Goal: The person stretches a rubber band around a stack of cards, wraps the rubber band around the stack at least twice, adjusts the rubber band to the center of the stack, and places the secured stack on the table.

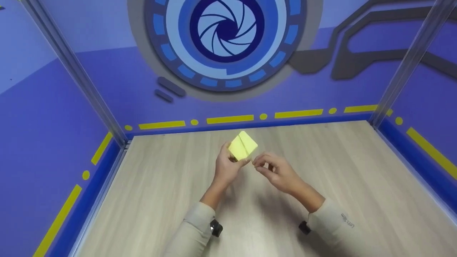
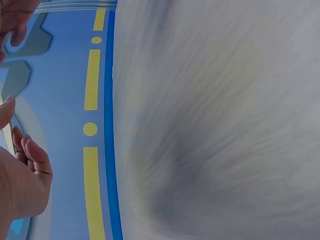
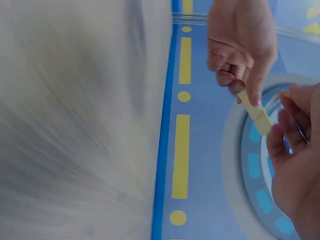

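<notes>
A square yellow pad of paper (image 1: 249, 145) is tilted up above the table, a dark line running across its face. My left hand (image 1: 227, 166) grips its near left side, thumb along the lower edge. In the right wrist view the pad (image 3: 261, 120) shows edge-on as a thin slab. Close by its lower right corner, my right hand (image 1: 280, 175) has its fingertips pinched together. A thin yellowish rubber band (image 3: 273, 101) stretches from the pad to those fingertips. The left wrist view catches only part of the left hand (image 2: 25, 182) at its edge.
Both hands are above a light wood-grain table (image 1: 171, 171). Blue printed panels (image 1: 107, 78) with yellow dashes wall it in at the back and sides. Metal posts (image 1: 76, 71) stand at the back corners. Each sleeve cuff has a small black camera (image 1: 216, 228) beneath it.
</notes>
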`<state>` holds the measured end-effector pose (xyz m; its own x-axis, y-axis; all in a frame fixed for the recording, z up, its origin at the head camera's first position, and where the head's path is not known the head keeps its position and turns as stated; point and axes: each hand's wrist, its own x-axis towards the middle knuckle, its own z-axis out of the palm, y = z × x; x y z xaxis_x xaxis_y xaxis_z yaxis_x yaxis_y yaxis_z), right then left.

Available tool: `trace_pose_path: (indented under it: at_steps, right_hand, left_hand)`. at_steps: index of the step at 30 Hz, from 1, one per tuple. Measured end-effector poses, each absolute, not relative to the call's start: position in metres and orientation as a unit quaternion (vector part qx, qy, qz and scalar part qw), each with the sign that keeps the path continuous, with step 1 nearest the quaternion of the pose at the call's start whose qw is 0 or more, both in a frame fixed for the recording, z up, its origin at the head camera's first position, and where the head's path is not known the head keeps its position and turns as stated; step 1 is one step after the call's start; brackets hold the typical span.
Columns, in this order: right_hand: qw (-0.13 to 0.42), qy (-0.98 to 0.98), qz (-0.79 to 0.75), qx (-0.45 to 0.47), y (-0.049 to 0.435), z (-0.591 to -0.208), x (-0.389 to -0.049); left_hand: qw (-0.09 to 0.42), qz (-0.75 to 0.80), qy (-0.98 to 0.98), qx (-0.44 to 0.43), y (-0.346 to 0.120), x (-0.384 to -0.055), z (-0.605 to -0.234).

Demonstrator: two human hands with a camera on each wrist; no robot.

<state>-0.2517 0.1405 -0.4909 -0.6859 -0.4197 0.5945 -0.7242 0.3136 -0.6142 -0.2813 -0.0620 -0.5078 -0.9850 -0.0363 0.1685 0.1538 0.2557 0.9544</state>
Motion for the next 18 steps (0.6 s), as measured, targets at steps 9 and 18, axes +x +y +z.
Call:
trace_pose_path:
  at_steps: [9,18]
  right_hand:
    - [0.06,-0.814,0.489,0.306,0.152,-0.502,-0.255]
    - [0.16,-0.837,0.385,0.356,0.156,-0.508,-0.262]
  left_hand:
    - [0.052,-0.597,-0.799,-0.043,-0.063,-0.278,-0.514]
    - [-0.001,-0.582,-0.803,-0.13,-0.069,-0.279,-0.518]
